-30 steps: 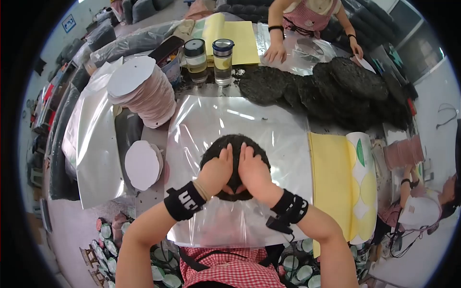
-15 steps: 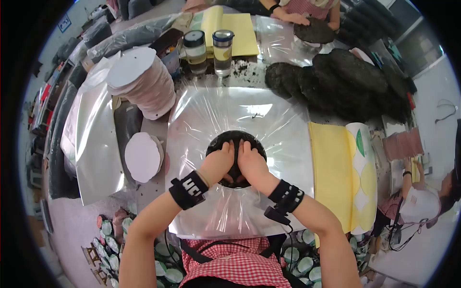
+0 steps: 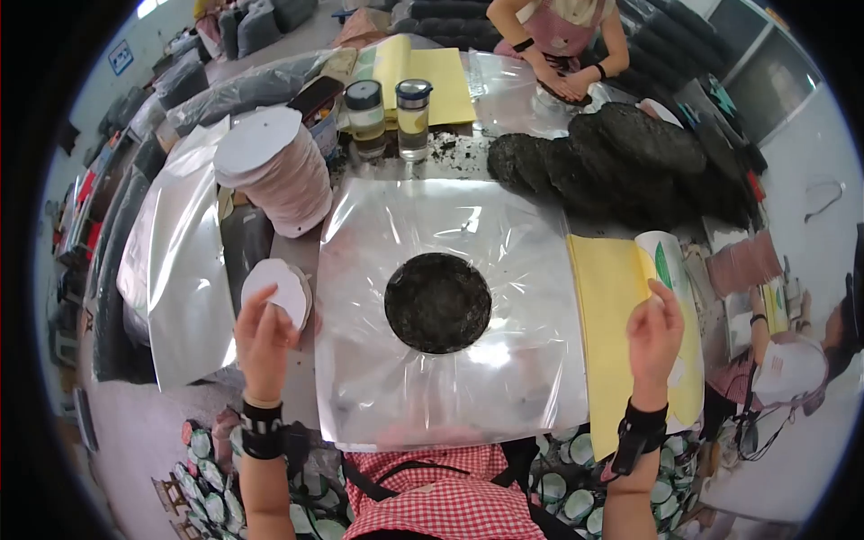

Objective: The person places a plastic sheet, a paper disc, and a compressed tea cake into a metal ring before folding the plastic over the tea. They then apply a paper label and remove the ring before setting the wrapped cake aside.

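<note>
A round, flat black cake of pressed leaf-like material (image 3: 438,303) lies in the middle of a stack of shiny clear film sheets (image 3: 378,396). Both hands are off it. My left hand (image 3: 263,340) hovers at a small stack of white paper discs (image 3: 286,286), fingers apart, one fingertip over the top disc. On the other side, my right hand (image 3: 654,335) is above yellow sheets (image 3: 601,315), its fingers slightly curled near a white label sheet with a green mark (image 3: 663,256). Whether those fingertips touch the paper is not clear.
Dark cakes (image 3: 630,153) are heaped at the back right. Two lidded bottles, a clear one (image 3: 366,121) and a blue-topped one (image 3: 413,121), stand near a tall paper-disc stack (image 3: 279,171). A co-worker (image 3: 562,54) works across the table; another person (image 3: 783,369) is at right.
My hands have left the black cake and spread apart, left to the white discs, right to the yellow sheets. The cake now lies flat and uncovered. The co-worker's hands have moved down together.
</note>
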A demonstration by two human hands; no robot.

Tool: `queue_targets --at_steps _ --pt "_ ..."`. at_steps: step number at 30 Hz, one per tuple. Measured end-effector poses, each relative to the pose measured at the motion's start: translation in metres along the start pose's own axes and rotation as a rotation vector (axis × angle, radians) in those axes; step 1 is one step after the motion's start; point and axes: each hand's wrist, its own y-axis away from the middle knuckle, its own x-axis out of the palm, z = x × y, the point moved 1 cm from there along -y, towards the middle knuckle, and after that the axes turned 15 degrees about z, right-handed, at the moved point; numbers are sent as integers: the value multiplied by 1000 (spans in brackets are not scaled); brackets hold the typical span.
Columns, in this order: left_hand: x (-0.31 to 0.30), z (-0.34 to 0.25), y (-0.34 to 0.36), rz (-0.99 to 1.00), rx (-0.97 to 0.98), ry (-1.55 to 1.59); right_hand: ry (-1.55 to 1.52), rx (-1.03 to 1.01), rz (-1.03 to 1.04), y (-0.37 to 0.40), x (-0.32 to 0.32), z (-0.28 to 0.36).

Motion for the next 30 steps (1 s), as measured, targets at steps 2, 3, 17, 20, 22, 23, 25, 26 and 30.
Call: queue_targets --at_steps 2,3,17,20,22,23,25,26,30 --pt "-31 49 20 -189 -233 -1178 493 -1 -328 -9 -25 -17" --pt "-60 92 43 -196 -383 -887 625 153 -213 -3 -51 -52" --pt "74 148 -81 304 -533 -1435 407 -43 78 -63 105 -147" --pt "66 143 -67 205 -385 -1481 1024 -288 237 -71 140 -153" --pt "63 116 -70 64 59 -1221 1027 -385 242 -71 140 -163" --pt "59 108 -76 -80 68 -1051 1064 -346 263 -71 141 -162" --pt "65 119 -95 -34 39 -773 1113 -231 319 -65 147 -166" --pt "71 123 -101 12 28 -492 1108 -213 321 -59 145 -166" --pt "73 138 -88 137 9 -1059 721 -409 445 -63 100 -149"
